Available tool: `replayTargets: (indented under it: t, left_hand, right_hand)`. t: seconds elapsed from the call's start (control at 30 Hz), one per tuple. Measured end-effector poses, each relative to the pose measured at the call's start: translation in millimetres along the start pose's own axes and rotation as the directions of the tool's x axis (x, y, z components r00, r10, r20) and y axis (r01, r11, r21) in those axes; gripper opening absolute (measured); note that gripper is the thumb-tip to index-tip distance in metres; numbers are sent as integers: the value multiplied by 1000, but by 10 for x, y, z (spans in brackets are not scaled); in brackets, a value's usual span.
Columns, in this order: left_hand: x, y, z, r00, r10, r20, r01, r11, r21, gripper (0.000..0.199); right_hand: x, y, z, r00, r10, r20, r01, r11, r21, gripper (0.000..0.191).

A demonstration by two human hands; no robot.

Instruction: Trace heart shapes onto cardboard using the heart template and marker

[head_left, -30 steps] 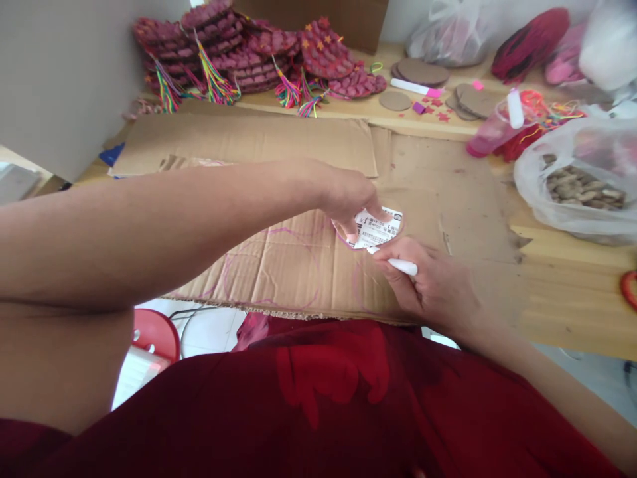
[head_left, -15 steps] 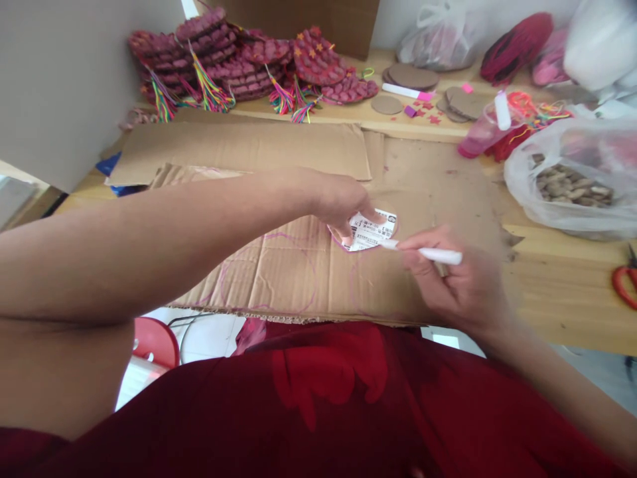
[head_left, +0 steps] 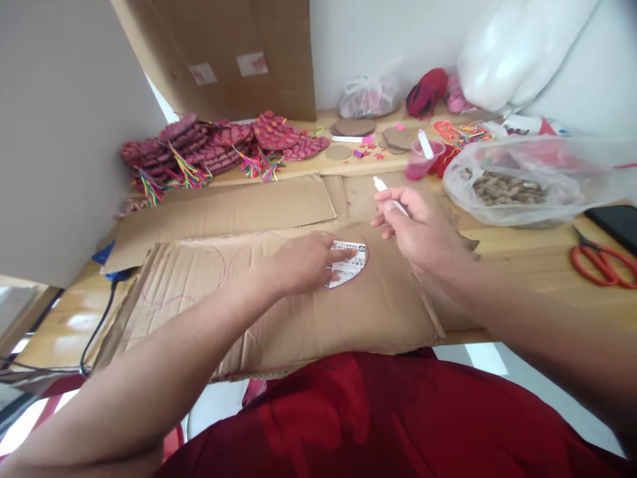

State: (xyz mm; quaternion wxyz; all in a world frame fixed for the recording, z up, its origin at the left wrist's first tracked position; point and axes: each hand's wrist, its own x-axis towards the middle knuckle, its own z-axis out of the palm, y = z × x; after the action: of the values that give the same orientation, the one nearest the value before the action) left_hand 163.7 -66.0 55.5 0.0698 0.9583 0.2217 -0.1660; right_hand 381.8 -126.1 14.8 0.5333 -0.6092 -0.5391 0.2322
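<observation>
My left hand (head_left: 306, 262) lies with its fingers spread on a white printed paper piece (head_left: 354, 265), pressing it against the cardboard sheet (head_left: 388, 312). Part of that piece is hidden under my fingers. A purple line runs around its curved right edge. My right hand (head_left: 418, 222) is closed on a white marker (head_left: 381, 184), raised above the cardboard to the right of the paper, tip pointing up and left. Faint purple outlines show elsewhere on the cardboard.
Pink tasselled pieces (head_left: 219, 146) are stacked at the back left. Behind the cardboard lie another marker (head_left: 348, 139), cardboard discs (head_left: 353, 126) and a pink cup (head_left: 418, 166). On the right are a plastic bag of brownish pieces (head_left: 512, 189), red-handled scissors (head_left: 600, 265) and a phone (head_left: 617, 222).
My right hand has lifted the marker off the paper's edge and moved it up. My left hand stays on the paper, fingers now extended across it. The camera view has shifted.
</observation>
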Motion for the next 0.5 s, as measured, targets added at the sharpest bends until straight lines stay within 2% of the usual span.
replayTargets:
  t: [0.1,0.17,0.37,0.5]
  left_hand:
    - [-17,83,95,995,-47,-84,54,995,81,53]
    - [-35,141,156,986,-76,-148,96,987,130,51]
    - [-94,288,298,953,-96,-288,145,977,154,58]
    - [-86,283,362,923,-128,-364,172,981,92,53]
  right_hand:
    - [59,-4,231,998,45,-53,-38,991,132,12]
    - [66,56,332,999,31,-39,-24,987,159,15]
    - [12,266,314,993,-114,-15,112,988,-107,18]
    - [20,272,267,990,-139,-25,134,980,-149,18]
